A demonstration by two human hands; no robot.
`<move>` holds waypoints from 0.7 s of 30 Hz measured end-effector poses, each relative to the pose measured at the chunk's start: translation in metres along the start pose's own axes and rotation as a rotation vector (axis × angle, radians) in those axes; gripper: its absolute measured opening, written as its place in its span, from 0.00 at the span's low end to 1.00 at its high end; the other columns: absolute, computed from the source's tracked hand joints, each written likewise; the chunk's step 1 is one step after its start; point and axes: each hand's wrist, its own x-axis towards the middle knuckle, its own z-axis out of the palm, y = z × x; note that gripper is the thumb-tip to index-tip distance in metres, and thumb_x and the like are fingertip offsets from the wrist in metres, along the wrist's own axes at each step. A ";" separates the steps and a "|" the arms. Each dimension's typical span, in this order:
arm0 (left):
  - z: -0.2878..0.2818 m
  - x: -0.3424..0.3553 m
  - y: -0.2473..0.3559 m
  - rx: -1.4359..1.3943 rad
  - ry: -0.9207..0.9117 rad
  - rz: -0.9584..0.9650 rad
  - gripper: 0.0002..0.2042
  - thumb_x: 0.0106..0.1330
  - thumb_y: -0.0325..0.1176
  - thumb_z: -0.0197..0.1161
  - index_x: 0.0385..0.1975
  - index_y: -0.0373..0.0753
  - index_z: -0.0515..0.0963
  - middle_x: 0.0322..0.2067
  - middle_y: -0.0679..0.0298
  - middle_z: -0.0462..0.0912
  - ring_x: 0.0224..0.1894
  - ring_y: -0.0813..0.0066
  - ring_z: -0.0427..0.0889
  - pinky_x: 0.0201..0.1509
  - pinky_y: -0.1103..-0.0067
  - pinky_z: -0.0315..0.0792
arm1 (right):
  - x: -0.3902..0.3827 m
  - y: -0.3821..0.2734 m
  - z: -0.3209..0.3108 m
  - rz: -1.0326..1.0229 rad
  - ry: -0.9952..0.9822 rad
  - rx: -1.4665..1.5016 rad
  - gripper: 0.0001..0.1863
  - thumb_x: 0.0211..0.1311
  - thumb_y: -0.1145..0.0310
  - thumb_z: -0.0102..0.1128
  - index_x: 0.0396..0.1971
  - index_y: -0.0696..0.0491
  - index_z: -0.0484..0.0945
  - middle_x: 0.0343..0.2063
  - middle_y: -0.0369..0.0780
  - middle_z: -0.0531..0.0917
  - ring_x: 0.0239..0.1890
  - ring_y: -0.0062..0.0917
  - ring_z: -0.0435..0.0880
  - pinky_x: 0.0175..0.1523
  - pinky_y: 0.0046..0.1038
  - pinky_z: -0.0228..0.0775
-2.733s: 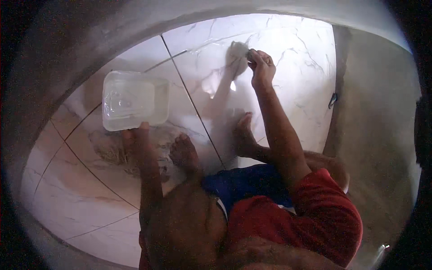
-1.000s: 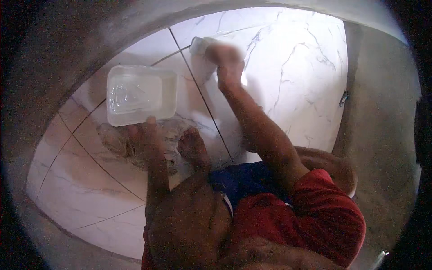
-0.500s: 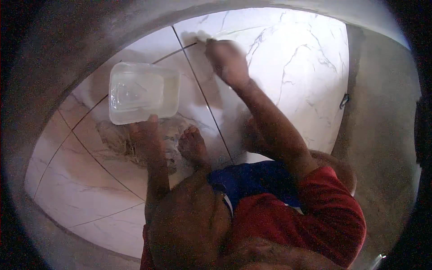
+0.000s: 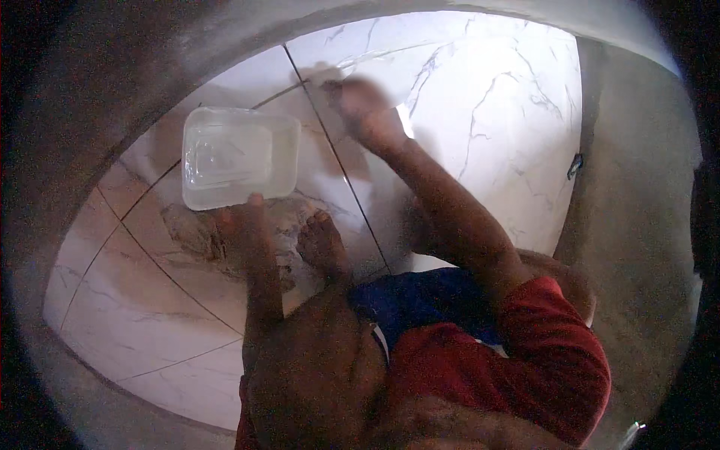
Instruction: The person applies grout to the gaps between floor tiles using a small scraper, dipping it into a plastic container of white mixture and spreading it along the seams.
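A clear, rectangular plastic container (image 4: 285,161) is tilted toward me at the left of the middle, its open top facing up. My left hand (image 4: 244,221) grips its near rim, the thumb over the edge and the other fingers hidden beneath. Farther off and to the right, my right hand (image 4: 367,109) is bent into a loose fist close to the pale marbled tiles (image 4: 487,135). Motion smears its fingers. A small dark shape shows at its fingertips, too blurred to name. Under my left hand lies a crumpled greyish cloth (image 4: 191,232) on the tiles.
My bare foot (image 4: 319,240) rests on the tiles beside the cloth. Dark tile joints cross the floor. A grey rough surface (image 4: 630,202) borders the tiles at the right, with a small dark object (image 4: 575,166) at its edge.
My right hand has shifted slightly left and toward me over the tiles. My left hand and the container have hardly moved.
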 end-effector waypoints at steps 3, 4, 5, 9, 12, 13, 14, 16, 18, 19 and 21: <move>0.004 0.001 -0.001 0.374 0.232 -0.373 0.31 0.55 0.24 0.66 0.61 0.30 0.64 0.56 0.55 0.75 0.56 0.61 0.74 0.64 0.67 0.67 | 0.003 -0.025 -0.012 -0.114 0.032 -0.061 0.13 0.58 0.76 0.63 0.44 0.54 0.77 0.45 0.40 0.85 0.46 0.40 0.82 0.53 0.34 0.74; 0.005 -0.001 0.007 0.375 0.233 -0.371 0.31 0.55 0.24 0.66 0.61 0.30 0.64 0.56 0.55 0.75 0.56 0.61 0.74 0.64 0.67 0.67 | 0.003 -0.019 -0.015 -0.114 0.034 -0.059 0.13 0.58 0.76 0.63 0.44 0.54 0.77 0.45 0.40 0.85 0.46 0.40 0.82 0.53 0.34 0.74; 0.011 -0.002 0.017 0.110 0.099 -0.192 0.31 0.59 0.27 0.64 0.64 0.31 0.62 0.59 0.55 0.71 0.60 0.61 0.71 0.66 0.66 0.65 | -0.002 -0.005 -0.023 -0.048 0.114 -0.111 0.14 0.57 0.77 0.64 0.44 0.54 0.77 0.44 0.41 0.85 0.46 0.40 0.82 0.53 0.34 0.75; 0.002 -0.005 0.022 -0.143 -0.031 -0.085 0.30 0.64 0.32 0.63 0.65 0.33 0.62 0.61 0.53 0.69 0.63 0.59 0.69 0.68 0.65 0.63 | -0.017 0.018 -0.044 0.382 0.463 0.050 0.12 0.61 0.76 0.66 0.45 0.57 0.78 0.38 0.43 0.85 0.38 0.29 0.85 0.40 0.28 0.79; 0.000 -0.007 0.020 -0.068 0.012 -0.080 0.28 0.64 0.32 0.63 0.63 0.33 0.63 0.60 0.53 0.70 0.62 0.59 0.69 0.67 0.64 0.64 | -0.025 0.039 -0.065 0.842 0.783 0.591 0.13 0.58 0.75 0.67 0.42 0.59 0.76 0.34 0.45 0.86 0.31 0.25 0.86 0.35 0.27 0.78; -0.001 -0.007 0.025 -0.036 0.030 -0.076 0.28 0.64 0.32 0.63 0.63 0.33 0.63 0.60 0.53 0.70 0.61 0.59 0.69 0.67 0.64 0.64 | -0.029 0.048 -0.073 0.946 0.844 0.721 0.14 0.55 0.75 0.70 0.40 0.59 0.75 0.32 0.44 0.85 0.30 0.27 0.85 0.33 0.27 0.78; 0.003 -0.006 0.030 -0.158 -0.006 -0.065 0.28 0.64 0.32 0.63 0.63 0.33 0.63 0.60 0.53 0.70 0.61 0.59 0.70 0.66 0.64 0.65 | -0.037 0.059 -0.081 0.984 0.880 0.773 0.13 0.57 0.74 0.69 0.39 0.58 0.76 0.31 0.43 0.85 0.30 0.26 0.85 0.32 0.27 0.77; 0.005 -0.004 0.029 -0.281 -0.041 -0.053 0.28 0.64 0.32 0.63 0.63 0.32 0.63 0.61 0.52 0.69 0.61 0.59 0.70 0.66 0.64 0.66 | -0.051 0.075 -0.090 1.009 0.874 0.805 0.11 0.57 0.73 0.69 0.37 0.57 0.77 0.30 0.42 0.84 0.30 0.26 0.84 0.32 0.27 0.77; 0.002 -0.003 0.018 -0.363 -0.006 -0.026 0.28 0.64 0.33 0.63 0.62 0.32 0.62 0.60 0.52 0.69 0.59 0.60 0.71 0.64 0.65 0.67 | -0.059 0.082 -0.089 1.043 0.868 0.790 0.10 0.57 0.74 0.68 0.36 0.57 0.77 0.30 0.42 0.83 0.29 0.26 0.84 0.33 0.27 0.76; 0.003 -0.003 0.022 -0.363 -0.009 -0.026 0.28 0.64 0.33 0.63 0.62 0.32 0.62 0.60 0.52 0.69 0.59 0.60 0.71 0.64 0.65 0.67 | -0.063 0.086 -0.087 1.041 0.852 0.814 0.10 0.58 0.74 0.68 0.36 0.57 0.77 0.30 0.42 0.83 0.29 0.26 0.83 0.34 0.27 0.77; 0.006 -0.005 0.032 -0.231 0.039 -0.149 0.31 0.60 0.27 0.66 0.64 0.34 0.63 0.61 0.56 0.70 0.60 0.63 0.72 0.67 0.68 0.64 | -0.070 0.093 -0.077 0.989 0.845 0.850 0.09 0.58 0.75 0.68 0.37 0.58 0.77 0.29 0.42 0.83 0.30 0.26 0.83 0.37 0.29 0.78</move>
